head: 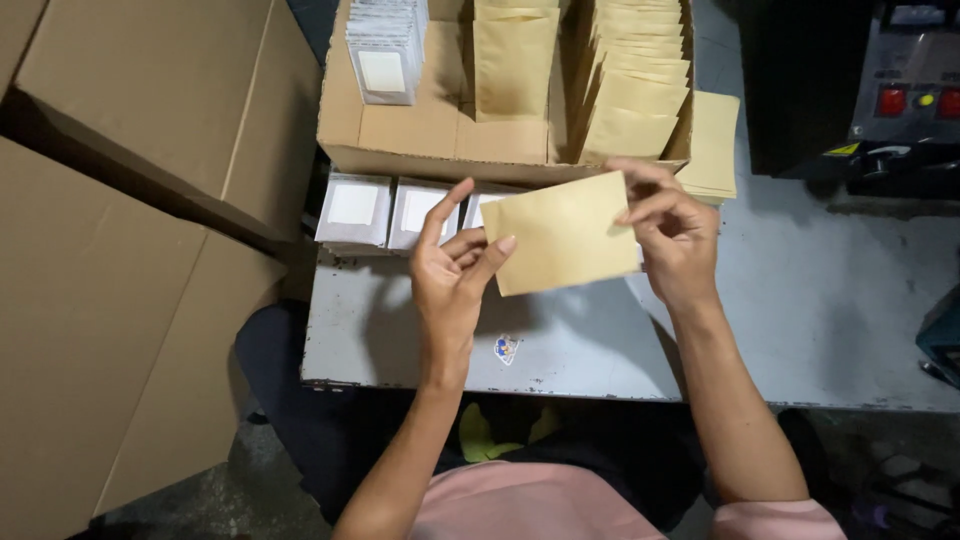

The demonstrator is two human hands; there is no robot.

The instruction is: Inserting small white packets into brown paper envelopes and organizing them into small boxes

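- My left hand (452, 272) and right hand (672, 238) both had the kraft envelope (562, 245), held up in the air over the back part of the grey desk (800, 300), just in front of the open cardboard box (400, 135).
- Left: thumb pinched the envelope's left edge, index finger stuck up free, other fingers curled behind. Not a full grip, only a fingertip pinch.
- Right: thumb and fingertips clamped the upper right corner, hand mostly closed round that edge.
- Risk, as I judged it: w/ such a light pinch on the left, the envelope could've slipped and dropped onto the desk, or off the front edge into my lap.
- Risk 2: it hung tilted, left side lower. Any pull from one hand vs the other could've creased or torn the thin paper at the corner.
- Risk 3: the white-faced packets (385, 212) stood in a row right at the box's front wall, just beyond my left fingers. A careless swing could've knocked them over.
- Risk 4: the loose stack of envelopes (712, 140) by the box's right side sat near my right hand, easy to nudge askew.
- The envelope itself: plain tan-brown, rectangular, flat, looked empty, smooth w/ no visible folds. Couldn't tell if its mouth was open.
- More of the same kind stood filed inside the box, right compartment.
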